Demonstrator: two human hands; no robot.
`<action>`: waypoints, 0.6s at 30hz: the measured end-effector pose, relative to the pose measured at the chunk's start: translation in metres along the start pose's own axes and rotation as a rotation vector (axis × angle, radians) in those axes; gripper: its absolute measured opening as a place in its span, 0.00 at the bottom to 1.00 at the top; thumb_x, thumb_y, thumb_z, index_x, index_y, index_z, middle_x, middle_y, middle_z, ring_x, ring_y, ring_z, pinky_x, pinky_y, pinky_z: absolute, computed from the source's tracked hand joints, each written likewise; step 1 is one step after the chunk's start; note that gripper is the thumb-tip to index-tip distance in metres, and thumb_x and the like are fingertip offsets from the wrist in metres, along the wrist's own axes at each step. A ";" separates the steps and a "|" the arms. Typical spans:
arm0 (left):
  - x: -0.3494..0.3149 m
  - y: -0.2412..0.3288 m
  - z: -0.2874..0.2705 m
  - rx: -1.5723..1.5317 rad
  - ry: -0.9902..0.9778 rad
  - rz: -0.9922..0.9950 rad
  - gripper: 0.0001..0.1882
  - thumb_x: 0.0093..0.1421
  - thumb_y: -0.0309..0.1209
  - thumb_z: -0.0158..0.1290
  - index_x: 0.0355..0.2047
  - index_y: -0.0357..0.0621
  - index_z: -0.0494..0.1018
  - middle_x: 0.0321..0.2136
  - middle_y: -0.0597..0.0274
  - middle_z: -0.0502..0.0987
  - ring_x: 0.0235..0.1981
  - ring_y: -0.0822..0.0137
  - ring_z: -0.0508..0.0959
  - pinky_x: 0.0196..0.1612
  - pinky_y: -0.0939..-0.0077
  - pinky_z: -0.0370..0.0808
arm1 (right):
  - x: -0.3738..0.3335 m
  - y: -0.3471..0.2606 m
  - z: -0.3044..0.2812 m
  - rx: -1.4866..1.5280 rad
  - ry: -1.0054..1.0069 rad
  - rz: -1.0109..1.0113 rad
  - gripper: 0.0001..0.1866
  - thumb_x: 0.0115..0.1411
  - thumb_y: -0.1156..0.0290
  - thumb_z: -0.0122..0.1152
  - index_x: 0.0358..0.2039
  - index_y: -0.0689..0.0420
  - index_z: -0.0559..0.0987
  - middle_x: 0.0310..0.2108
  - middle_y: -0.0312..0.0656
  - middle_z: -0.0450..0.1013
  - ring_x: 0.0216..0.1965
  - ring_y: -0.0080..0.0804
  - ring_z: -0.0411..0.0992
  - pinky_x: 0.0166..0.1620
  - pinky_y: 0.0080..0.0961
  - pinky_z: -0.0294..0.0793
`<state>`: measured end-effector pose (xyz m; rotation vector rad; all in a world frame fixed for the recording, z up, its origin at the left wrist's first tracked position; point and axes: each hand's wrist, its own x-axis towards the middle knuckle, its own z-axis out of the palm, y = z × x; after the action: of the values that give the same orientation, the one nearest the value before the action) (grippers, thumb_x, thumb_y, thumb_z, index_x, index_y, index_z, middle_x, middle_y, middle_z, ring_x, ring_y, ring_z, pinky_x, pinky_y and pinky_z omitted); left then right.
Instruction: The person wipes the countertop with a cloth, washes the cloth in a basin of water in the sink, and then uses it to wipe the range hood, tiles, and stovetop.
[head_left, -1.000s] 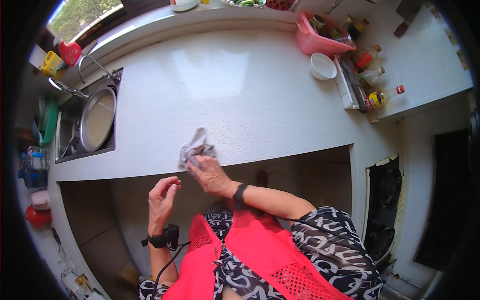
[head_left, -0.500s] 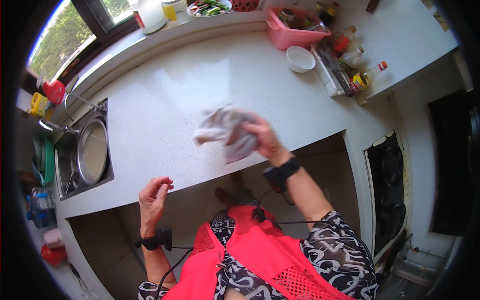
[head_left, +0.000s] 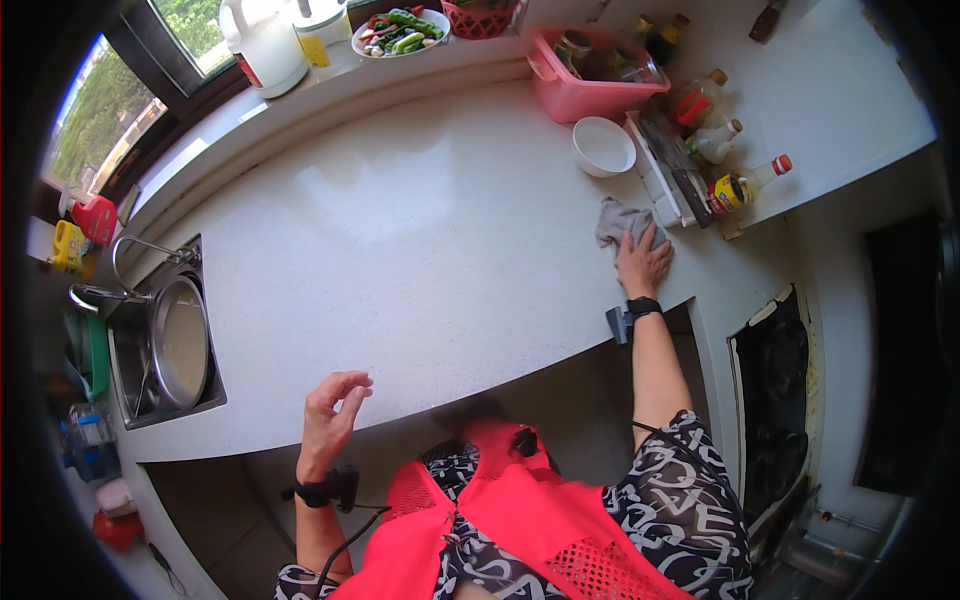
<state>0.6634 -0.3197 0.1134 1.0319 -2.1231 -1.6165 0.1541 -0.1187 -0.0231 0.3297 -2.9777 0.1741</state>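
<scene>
My right hand [head_left: 643, 262] lies on a grey cloth [head_left: 622, 221] at the right of the white countertop [head_left: 400, 270], fingers over it and pressing it down. Just beyond the cloth stands a white bowl [head_left: 604, 147], and a knife in a white tray [head_left: 668, 170] lies close to its right. My left hand [head_left: 334, 412] hovers at the counter's front edge. It holds nothing; its fingers are slightly bent and the thumb stands apart from them.
At the left a steel sink [head_left: 128, 345] holds a metal pan [head_left: 182, 340] under the tap. A pink bin [head_left: 590, 95] and several sauce bottles [head_left: 735, 190] stand back right. A plate of peppers [head_left: 402, 35] rests on the sill. A black cooktop [head_left: 770, 380] is at right.
My right hand has carried the cloth from mid-counter to the right and away, and it now lies flat on the surface. My left hand has shifted slightly right.
</scene>
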 end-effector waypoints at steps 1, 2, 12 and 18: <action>-0.003 -0.004 0.000 -0.007 0.032 -0.016 0.08 0.63 0.21 0.50 0.42 0.34 0.75 0.35 0.58 0.79 0.36 0.69 0.80 0.42 0.77 0.76 | -0.005 -0.014 0.008 0.023 0.079 -0.055 0.38 0.65 0.43 0.44 0.69 0.49 0.53 0.64 0.71 0.50 0.67 0.67 0.45 0.67 0.54 0.44; -0.008 -0.008 -0.002 -0.012 0.070 -0.037 0.09 0.62 0.21 0.51 0.42 0.34 0.75 0.34 0.58 0.79 0.36 0.69 0.81 0.42 0.78 0.76 | -0.019 -0.041 0.007 0.016 0.175 -0.185 0.37 0.64 0.44 0.46 0.68 0.50 0.55 0.63 0.71 0.51 0.66 0.68 0.48 0.66 0.57 0.47; -0.052 0.003 -0.025 0.010 0.253 -0.072 0.09 0.65 0.21 0.49 0.44 0.33 0.74 0.36 0.59 0.79 0.37 0.70 0.80 0.43 0.78 0.75 | -0.311 -0.307 -0.020 0.657 -0.404 -1.397 0.45 0.56 0.43 0.58 0.68 0.49 0.56 0.69 0.61 0.43 0.71 0.57 0.39 0.70 0.52 0.38; -0.075 0.005 -0.035 0.015 0.323 -0.104 0.09 0.63 0.21 0.50 0.43 0.33 0.75 0.35 0.59 0.79 0.37 0.70 0.80 0.43 0.79 0.75 | -0.304 -0.302 -0.012 0.684 -0.084 -1.612 0.22 0.59 0.68 0.49 0.56 0.52 0.71 0.64 0.50 0.56 0.69 0.46 0.49 0.68 0.54 0.44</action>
<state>0.7362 -0.2931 0.1441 1.3269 -1.8974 -1.3679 0.5175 -0.3466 -0.0270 2.4644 -1.6824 0.8709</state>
